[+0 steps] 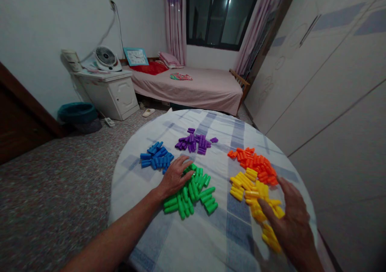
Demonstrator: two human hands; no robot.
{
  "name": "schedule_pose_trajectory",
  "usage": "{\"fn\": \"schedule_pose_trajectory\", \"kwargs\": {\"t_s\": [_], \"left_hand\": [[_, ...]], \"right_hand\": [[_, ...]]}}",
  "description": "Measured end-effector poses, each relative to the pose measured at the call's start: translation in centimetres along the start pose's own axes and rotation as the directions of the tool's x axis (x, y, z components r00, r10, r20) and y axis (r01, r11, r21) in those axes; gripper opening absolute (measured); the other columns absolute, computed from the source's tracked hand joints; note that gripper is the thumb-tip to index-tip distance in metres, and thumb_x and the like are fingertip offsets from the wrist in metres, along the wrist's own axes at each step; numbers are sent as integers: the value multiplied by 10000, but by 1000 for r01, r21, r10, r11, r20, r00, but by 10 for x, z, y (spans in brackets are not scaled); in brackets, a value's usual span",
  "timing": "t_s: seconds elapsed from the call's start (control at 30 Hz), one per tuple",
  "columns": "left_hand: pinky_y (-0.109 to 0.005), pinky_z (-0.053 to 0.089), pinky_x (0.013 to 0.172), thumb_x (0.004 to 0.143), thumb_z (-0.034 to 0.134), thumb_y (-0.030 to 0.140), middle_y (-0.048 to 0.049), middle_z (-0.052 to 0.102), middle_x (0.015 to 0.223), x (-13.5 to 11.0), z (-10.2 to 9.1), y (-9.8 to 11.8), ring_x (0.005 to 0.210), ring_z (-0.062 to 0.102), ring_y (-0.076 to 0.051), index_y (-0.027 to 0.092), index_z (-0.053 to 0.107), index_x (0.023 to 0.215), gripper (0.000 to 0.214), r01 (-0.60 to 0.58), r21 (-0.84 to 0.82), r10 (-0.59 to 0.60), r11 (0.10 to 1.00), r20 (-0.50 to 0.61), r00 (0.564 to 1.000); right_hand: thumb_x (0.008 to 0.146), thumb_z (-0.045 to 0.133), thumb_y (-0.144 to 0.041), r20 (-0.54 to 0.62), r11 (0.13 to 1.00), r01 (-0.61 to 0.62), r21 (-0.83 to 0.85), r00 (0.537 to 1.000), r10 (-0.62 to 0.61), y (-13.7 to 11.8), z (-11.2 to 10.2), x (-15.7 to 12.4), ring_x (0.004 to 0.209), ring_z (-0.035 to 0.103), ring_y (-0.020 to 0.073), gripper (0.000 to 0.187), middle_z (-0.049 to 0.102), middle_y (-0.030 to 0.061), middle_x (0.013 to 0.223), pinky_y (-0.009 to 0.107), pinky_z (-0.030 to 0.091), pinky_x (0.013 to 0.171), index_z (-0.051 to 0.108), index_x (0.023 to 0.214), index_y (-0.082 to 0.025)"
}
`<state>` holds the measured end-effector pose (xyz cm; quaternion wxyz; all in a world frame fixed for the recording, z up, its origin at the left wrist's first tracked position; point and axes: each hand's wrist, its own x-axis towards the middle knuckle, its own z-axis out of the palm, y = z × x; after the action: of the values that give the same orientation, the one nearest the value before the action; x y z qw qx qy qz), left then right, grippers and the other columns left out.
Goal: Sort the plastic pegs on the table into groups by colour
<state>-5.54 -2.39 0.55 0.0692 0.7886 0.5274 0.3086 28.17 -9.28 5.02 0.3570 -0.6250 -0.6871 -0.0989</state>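
Observation:
My left hand [176, 176] lies at the upper left edge of a pile of green tube-like plastic pieces [193, 189], its fingers stretched out and thumb apart. Part of that pile is hidden beneath it. On the right, my right hand [294, 217] is spread at the edge of a pile of yellow pieces [250, 187], thumb over the yellow and fingertips close to the orange pieces [256, 163]. I see nothing held in either hand. Blue pieces [157, 156] lie just left of my left hand, and purple pieces [196, 141] lie farther back.
All the piles rest on a round table with a white and blue checked cloth [193, 252]. Behind it stand a bed [205, 87] and a white cabinet [120, 97] bearing a fan [106, 58]. A wardrobe [325, 83] rises at the right; a bin [78, 113] is at the left.

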Motion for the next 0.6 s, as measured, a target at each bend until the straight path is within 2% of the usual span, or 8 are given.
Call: {"fn": "schedule_pose_trajectory", "kwargs": {"t_s": [0.1,0.17,0.23,0.33,0.47,0.6], "left_hand": [[-418,371,1062,906,444,418,-86,550,1294,-3,7,-4,1247,456,-237,216,560,1226,396,-35,11,34,999,69,997],[-401,407,1032,911,428,426,-86,560,1282,-2,9,-3,1210,495,-228,218,559,1231,403,-40,5,40,999,83,996],[-385,433,1007,917,414,428,-96,561,1278,-2,10,-2,1171,527,-221,206,565,1225,408,-29,-5,30,1000,80,996],[-376,439,1002,922,405,423,-103,564,1271,-1,10,-2,1161,535,-219,194,576,1211,407,-26,-18,27,1000,66,997],[-371,439,1001,921,414,412,-94,579,1249,-1,9,-2,1153,539,-214,198,590,1190,387,-30,-25,31,999,59,998],[-375,447,985,917,426,402,-88,592,1223,0,8,0,1130,549,-214,200,598,1173,369,-19,-35,21,999,50,999]], "right_hand": [[739,472,-665,162,985,-37,-166,985,64,38,9,-48,1216,444,357,757,440,135,1373,524,450,850,324,1390,-309],[733,486,-643,200,974,-58,-218,974,102,49,17,-70,1182,472,384,803,431,172,1367,552,454,822,300,1405,-245],[742,480,-623,248,963,-78,-258,958,144,48,22,-76,1225,434,387,835,361,190,1416,564,421,882,259,1421,-191],[743,473,-615,293,964,-97,-249,941,170,36,31,-63,1288,362,373,860,290,198,1459,550,367,961,239,1425,-145],[705,499,-606,300,957,-154,-245,927,225,24,49,-34,1306,328,375,881,322,203,1445,543,329,996,293,1403,-109],[689,507,-612,293,964,-150,-218,932,212,16,71,-15,1317,315,356,883,317,192,1453,523,300,1020,314,1395,-119]]}}
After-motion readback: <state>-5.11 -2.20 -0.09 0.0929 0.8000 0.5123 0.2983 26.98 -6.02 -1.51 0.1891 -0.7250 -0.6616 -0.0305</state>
